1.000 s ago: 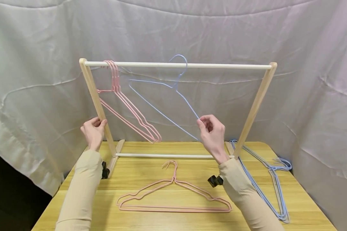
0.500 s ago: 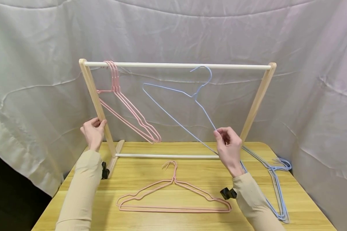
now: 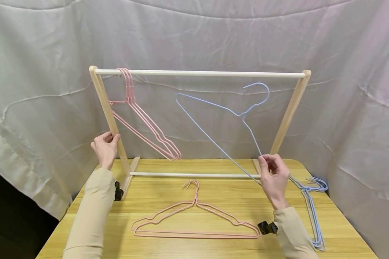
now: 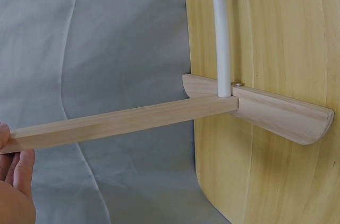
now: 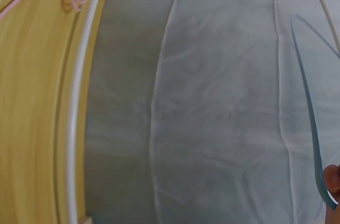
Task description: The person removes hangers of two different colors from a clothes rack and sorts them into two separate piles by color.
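Observation:
My left hand [image 3: 105, 149] pinches the left wooden post [image 3: 104, 100] of a clothes rack, and the left wrist view shows fingertips [image 4: 24, 173] against that post. My right hand [image 3: 275, 178] pinches a blue wire hanger [image 3: 243, 115] near its lower right corner. The hanger is tilted, its hook up and to the right, apart from and lower in view than the white top rail [image 3: 197, 73]. In the right wrist view the blue hanger [image 5: 313, 123] runs along the right edge, with most of the hand out of frame. Several pink hangers [image 3: 129, 93] hang at the rail's left end.
Pink hangers [image 3: 195, 201] lie overlapped on the wooden table [image 3: 181, 251] in front of the rack. Several blue hangers [image 3: 306, 189] are stacked at the table's right side, partly hidden by my right arm. A white lower bar [image 3: 194, 175] joins the rack's feet; grey cloth [image 3: 194, 39] hangs behind.
My right hand has moved right and down with the blue hanger, whose hook has dropped from rail height to lower than the rail. My left hand stays on the post.

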The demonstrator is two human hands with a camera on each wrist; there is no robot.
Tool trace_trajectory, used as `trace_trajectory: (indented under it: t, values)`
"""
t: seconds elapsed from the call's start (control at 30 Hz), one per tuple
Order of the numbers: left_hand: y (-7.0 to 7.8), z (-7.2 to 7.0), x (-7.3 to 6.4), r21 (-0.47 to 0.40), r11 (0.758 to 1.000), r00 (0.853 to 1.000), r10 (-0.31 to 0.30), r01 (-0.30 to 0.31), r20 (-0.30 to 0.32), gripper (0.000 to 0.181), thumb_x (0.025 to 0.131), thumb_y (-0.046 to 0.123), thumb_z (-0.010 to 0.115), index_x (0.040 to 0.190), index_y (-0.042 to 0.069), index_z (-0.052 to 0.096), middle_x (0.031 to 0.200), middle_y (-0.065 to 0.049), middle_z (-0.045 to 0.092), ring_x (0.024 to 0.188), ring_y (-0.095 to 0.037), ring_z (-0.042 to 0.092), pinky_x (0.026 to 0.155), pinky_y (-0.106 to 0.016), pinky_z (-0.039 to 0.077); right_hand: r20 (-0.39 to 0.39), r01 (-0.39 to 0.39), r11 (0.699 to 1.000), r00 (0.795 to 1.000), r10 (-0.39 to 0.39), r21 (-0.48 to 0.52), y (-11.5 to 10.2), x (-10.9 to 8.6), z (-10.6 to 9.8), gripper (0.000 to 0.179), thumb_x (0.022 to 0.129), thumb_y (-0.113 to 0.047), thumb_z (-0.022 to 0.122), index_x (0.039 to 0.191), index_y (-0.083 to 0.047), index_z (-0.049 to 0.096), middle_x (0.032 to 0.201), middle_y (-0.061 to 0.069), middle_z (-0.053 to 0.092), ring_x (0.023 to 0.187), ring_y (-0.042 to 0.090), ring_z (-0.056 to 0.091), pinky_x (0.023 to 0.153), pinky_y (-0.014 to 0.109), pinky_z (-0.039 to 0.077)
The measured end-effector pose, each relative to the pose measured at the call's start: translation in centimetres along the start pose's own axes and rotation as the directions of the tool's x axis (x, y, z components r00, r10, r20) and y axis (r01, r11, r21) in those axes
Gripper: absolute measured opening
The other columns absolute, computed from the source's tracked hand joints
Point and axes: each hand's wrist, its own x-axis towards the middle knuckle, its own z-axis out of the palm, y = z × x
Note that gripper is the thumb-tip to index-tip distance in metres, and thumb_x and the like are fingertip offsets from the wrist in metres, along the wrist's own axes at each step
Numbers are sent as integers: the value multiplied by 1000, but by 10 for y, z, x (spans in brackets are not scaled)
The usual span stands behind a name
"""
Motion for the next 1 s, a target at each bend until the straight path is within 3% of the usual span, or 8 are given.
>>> trace_trajectory:
  t: [0.17, 0.43, 0.63, 0.8, 1.0]
  values:
    - [1, 0, 0, -2, 1000, 1000, -8, 8, 2, 33, 95, 19, 69, 121, -1, 71, 120, -25, 69, 128, -32, 38, 107, -45, 27, -45, -17, 1000, 999, 17, 9, 9, -7, -15, 4, 84, 19, 64, 88, 18, 63, 78, -19, 60, 62, -9, 51, 56, 6, 38]
    - [0, 1, 0, 0, 1000, 1000, 4, -4, -8, 33, 95, 19, 70, 120, -1, 72, 119, -25, 70, 126, -32, 38, 104, -45, 26, -133, -25, 999, 991, 27, 23, 25, -16, -36, 5, 85, 19, 63, 88, 23, 61, 80, -19, 61, 63, -8, 51, 55, 5, 37]
    - [0, 0, 0, -3, 1000, 1000, -19, 19, -1, 34, 95, 21, 70, 122, 0, 71, 120, -24, 70, 127, -30, 37, 106, -44, 27, -208, -33, 999, 977, 36, 16, 34, -19, -50, 14, 87, 13, 65, 88, 26, 59, 80, -20, 65, 63, -7, 51, 54, 6, 36]
    - [0, 0, 1, -7, 999, 999, -32, 32, 4, 35, 95, 21, 70, 123, 0, 71, 122, -24, 69, 127, -29, 36, 107, -44, 27, -292, -25, 998, 955, 39, 52, 35, -18, -59, 16, 85, 14, 66, 87, 28, 57, 79, -17, 67, 63, -5, 54, 54, 7, 37]
    - [0, 1, 0, -3, 1000, 1000, -25, 25, 8, 36, 95, 21, 69, 123, 0, 70, 122, -24, 69, 126, -30, 36, 107, -44, 27, -399, -7, 994, 915, 51, 111, 32, -17, -70, 13, 84, 14, 67, 85, 26, 61, 75, -12, 67, 62, -3, 56, 57, 7, 40]
